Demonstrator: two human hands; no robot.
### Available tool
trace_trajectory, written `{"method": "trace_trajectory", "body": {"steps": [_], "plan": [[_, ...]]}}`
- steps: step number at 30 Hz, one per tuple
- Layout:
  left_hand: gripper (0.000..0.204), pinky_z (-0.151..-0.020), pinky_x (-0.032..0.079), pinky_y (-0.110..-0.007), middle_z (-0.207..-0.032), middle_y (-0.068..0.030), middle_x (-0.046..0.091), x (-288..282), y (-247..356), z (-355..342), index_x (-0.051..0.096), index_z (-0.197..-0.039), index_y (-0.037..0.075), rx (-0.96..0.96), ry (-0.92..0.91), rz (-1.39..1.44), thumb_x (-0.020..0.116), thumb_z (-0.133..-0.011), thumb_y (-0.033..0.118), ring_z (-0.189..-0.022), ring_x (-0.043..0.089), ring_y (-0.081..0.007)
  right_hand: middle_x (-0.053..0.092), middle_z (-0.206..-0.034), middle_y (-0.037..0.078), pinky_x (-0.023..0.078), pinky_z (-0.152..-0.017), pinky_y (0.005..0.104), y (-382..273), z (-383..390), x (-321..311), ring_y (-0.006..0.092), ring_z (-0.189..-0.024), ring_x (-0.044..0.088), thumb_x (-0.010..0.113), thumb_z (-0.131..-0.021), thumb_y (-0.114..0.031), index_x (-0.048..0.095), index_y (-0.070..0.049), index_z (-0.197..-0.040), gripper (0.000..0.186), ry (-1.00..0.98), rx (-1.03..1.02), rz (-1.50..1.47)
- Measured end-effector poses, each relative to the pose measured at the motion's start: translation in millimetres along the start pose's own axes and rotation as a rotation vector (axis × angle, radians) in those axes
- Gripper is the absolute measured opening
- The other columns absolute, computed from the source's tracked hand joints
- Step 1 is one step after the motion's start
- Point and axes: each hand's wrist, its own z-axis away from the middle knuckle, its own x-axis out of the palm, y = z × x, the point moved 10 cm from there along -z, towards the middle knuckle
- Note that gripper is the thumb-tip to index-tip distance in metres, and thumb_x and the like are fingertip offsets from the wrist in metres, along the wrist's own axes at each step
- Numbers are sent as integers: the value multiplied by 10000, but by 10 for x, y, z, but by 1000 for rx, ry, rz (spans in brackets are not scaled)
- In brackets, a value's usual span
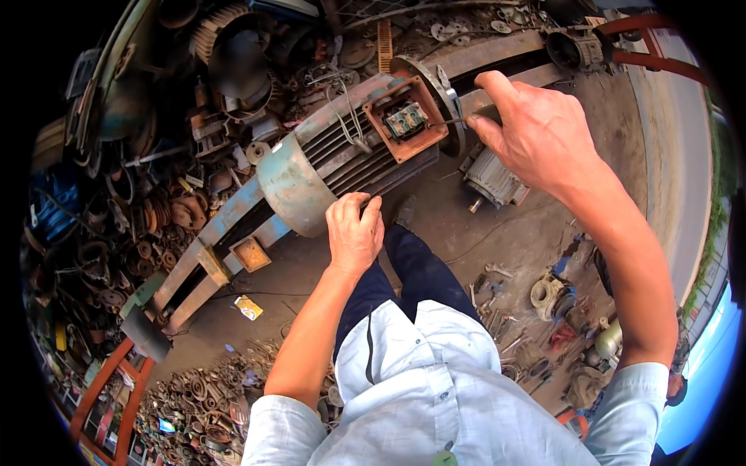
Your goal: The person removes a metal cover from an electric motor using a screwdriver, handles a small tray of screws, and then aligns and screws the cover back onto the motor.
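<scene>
A large electric motor point(299, 186) with a ribbed body and worn green-blue end cover lies across a metal beam stand. On its side, a rusty open terminal box point(378, 113) shows a terminal block point(406, 120) inside. My right hand point(536, 128) is closed, its thumb and forefinger on a thin dark rod point(449, 122) that reaches into the box; its exact kind is unclear. A loop of wire point(348, 116) lies on the ribs beside the box. Next to the motor's near lower side, my left hand point(355, 233) has its fingers curled together; whatever they hold is hidden.
The beam stand point(233, 210) runs diagonally, with orange legs point(124, 388) at lower left. A smaller grey motor point(493, 177) sits on the ground beyond my feet. Scrap parts point(167, 221) pile up at left, and tools and rings point(548, 295) lie at right. A person point(678, 388) is at far right.
</scene>
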Motion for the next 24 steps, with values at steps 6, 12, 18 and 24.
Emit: {"method": "trace_trajectory", "body": {"steps": [6,12,18,24], "plan": [[298,-860,438,-436,-1056,-117,580,76,-463,955,643,-1040,51,-263,-151,0,685,-749,2,-1010,553,-321,589,-825,138,510,-666,434,63,24,49,345,-817,619,654,-812,-122,486,-34,-923,220,-55,4,-19],[311,-961,453,-433,-1165,-190,577,290,-1398,2550,675,-1106,39,-986,-397,-11,644,-828,174,-1112,542,-373,598,-921,149,491,-746,426,-148,-21,-39,335,-899,609,634,-803,-78,514,-27,-980,220,-6,-125,-44],[375,-977,467,-407,-1199,-224,605,394,-1793,3815,656,-1165,9,-1396,-333,226,649,-846,206,-1118,599,-349,621,-1113,164,488,-831,429,-182,88,-92,393,-985,603,632,-857,-63,498,-37,-1191,361,26,-56,-48],[351,-939,491,-379,-1122,-201,642,150,-1806,3873,656,-1145,-6,-1427,-76,319,644,-844,175,-1046,635,-330,647,-1066,193,496,-804,427,49,123,116,385,-960,626,608,-906,-112,509,-70,-1236,346,-35,131,-2]]}}
